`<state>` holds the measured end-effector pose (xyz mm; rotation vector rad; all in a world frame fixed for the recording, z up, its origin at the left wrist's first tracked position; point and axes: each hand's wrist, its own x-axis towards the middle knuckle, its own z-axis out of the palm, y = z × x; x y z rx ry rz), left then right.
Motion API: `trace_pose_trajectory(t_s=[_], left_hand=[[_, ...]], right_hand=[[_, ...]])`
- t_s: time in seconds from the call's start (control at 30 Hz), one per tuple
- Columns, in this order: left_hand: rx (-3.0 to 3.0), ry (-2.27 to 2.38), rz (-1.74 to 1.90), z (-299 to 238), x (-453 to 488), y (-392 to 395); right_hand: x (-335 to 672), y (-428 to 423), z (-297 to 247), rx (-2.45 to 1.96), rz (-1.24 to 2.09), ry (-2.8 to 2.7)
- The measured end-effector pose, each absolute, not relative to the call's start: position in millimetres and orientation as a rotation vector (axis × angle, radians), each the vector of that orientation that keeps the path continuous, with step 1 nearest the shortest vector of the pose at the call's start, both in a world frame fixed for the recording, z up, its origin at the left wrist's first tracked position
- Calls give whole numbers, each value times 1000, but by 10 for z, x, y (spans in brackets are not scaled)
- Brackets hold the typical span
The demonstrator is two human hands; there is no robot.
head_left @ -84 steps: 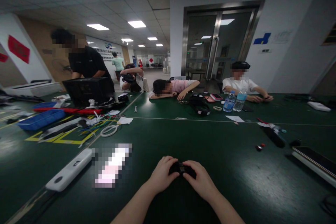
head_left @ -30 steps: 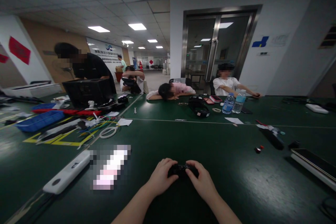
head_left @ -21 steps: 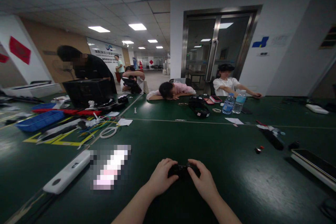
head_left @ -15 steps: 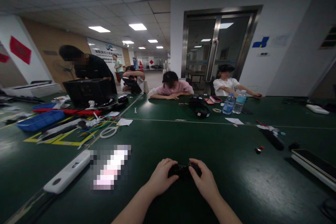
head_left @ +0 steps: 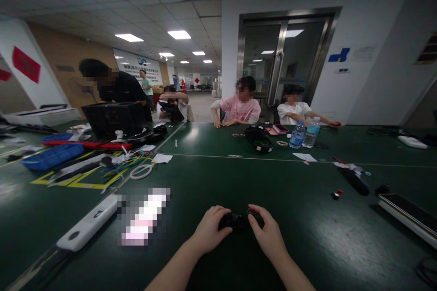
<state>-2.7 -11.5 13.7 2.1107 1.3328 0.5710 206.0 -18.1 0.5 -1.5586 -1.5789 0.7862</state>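
A small black object [head_left: 234,222] rests on the dark green table [head_left: 218,182] just in front of me. My left hand [head_left: 210,227] is curled round its left end. My right hand [head_left: 268,232] pinches its right end with thumb and fingertips. Both forearms reach in from the bottom edge. What the object is stays too dark and small to tell.
A white flat device [head_left: 89,227] lies to my left. Further left are a blue tray [head_left: 51,155], cables and a white ring [head_left: 141,171]. A long flat device [head_left: 408,211] lies at right. Across the table sit people, with two water bottles [head_left: 303,134] and a black headset [head_left: 259,138].
My right hand has shifted slightly right along the black object. The person in pink across the table has lifted from the table and sits upright.
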Motion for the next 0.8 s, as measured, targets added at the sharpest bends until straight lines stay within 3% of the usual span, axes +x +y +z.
trace_pose_trajectory(t_s=[0.8], left_hand=[[2093, 1331, 586, 131, -39, -110]], right_hand=[[2055, -197, 43, -1557, 742, -1514]])
